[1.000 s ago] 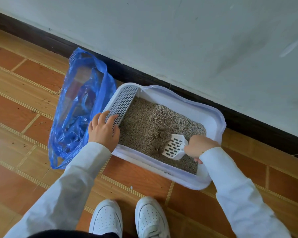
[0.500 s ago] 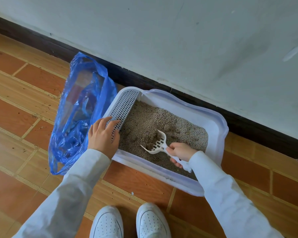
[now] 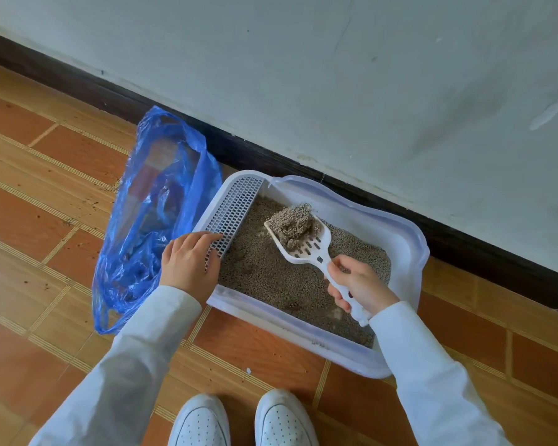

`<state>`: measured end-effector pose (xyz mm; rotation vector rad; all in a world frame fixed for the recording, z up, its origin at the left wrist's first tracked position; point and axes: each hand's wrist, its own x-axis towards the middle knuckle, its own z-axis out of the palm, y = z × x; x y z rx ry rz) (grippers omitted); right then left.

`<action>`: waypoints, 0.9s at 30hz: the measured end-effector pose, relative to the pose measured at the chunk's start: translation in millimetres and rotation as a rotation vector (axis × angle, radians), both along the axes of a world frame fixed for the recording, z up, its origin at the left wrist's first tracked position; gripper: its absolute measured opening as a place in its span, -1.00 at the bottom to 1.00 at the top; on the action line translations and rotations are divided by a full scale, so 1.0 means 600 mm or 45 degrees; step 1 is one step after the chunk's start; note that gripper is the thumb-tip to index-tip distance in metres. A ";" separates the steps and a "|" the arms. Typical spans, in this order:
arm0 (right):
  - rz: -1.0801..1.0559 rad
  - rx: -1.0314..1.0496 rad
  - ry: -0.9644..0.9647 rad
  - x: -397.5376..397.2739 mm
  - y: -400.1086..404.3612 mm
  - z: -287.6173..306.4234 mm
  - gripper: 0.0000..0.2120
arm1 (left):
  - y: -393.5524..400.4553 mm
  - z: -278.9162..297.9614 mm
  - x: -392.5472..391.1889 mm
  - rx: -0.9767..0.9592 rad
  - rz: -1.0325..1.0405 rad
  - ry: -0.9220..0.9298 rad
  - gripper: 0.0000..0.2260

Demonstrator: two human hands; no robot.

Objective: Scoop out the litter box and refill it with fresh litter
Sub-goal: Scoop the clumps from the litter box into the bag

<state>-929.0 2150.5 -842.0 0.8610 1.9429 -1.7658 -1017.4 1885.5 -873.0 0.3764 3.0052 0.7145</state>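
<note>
Holding the white scoop (image 3: 306, 243) by its handle in the right hand (image 3: 358, 284), clump (image 3: 292, 225) lifted over the litter box (image 3: 413, 252). Blue bag (image 3: 155, 214) lying left, past the resting, flat left hand (image 3: 187, 262).

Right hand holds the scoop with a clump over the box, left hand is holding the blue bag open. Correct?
Not quite. The head view shows the left hand resting on the slotted grate at the edge of the box, not on the blue bag, which lies untouched beside the box. The rest holds: the right hand holds the scoop with a clump over the box.
</note>
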 end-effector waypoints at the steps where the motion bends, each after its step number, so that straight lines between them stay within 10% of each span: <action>1: 0.008 0.002 0.013 0.000 -0.001 0.003 -0.82 | 0.000 0.001 0.000 0.000 0.003 -0.007 -0.73; 27: -0.116 0.104 0.127 -0.014 -0.030 0.050 -0.81 | -0.010 -0.006 0.002 0.021 0.016 -0.005 -0.77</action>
